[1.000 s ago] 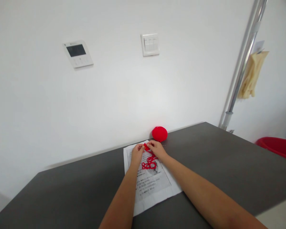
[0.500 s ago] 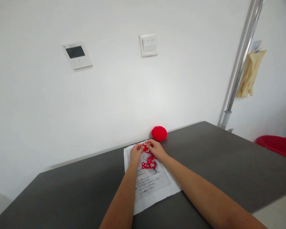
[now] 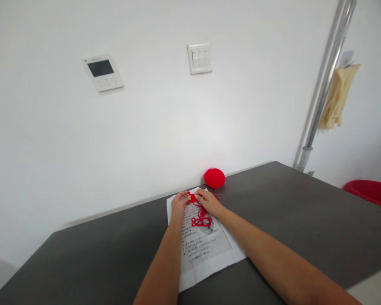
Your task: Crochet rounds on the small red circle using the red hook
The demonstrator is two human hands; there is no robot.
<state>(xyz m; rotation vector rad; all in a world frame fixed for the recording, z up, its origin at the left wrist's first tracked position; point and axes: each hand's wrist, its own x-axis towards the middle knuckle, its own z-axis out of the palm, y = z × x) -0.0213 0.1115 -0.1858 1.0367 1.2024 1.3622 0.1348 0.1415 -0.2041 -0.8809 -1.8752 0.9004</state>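
Note:
Both hands meet over a printed paper sheet [image 3: 206, 250] on the dark grey table [image 3: 288, 220]. My left hand [image 3: 179, 202] pinches a small red yarn piece [image 3: 193, 197] from the left. My right hand [image 3: 208, 201] pinches the same piece from the right, and a thin needle or hook seems to stick out to its right, too fine to be sure. Loose red yarn [image 3: 201, 220] lies in loops on the paper below the hands. A strand runs back to a red yarn ball [image 3: 214, 178] against the wall.
A metal pole [image 3: 323, 84] rises at the table's far right corner, with yellowish gloves [image 3: 336, 99] hanging beside it. A red basin [image 3: 370, 191] sits beyond the right edge. On the white wall are a light switch [image 3: 199, 58] and an intercom panel [image 3: 103, 72].
The hands stay pinched on the red yarn piece with only small finger shifts. The view has wobbled slightly.

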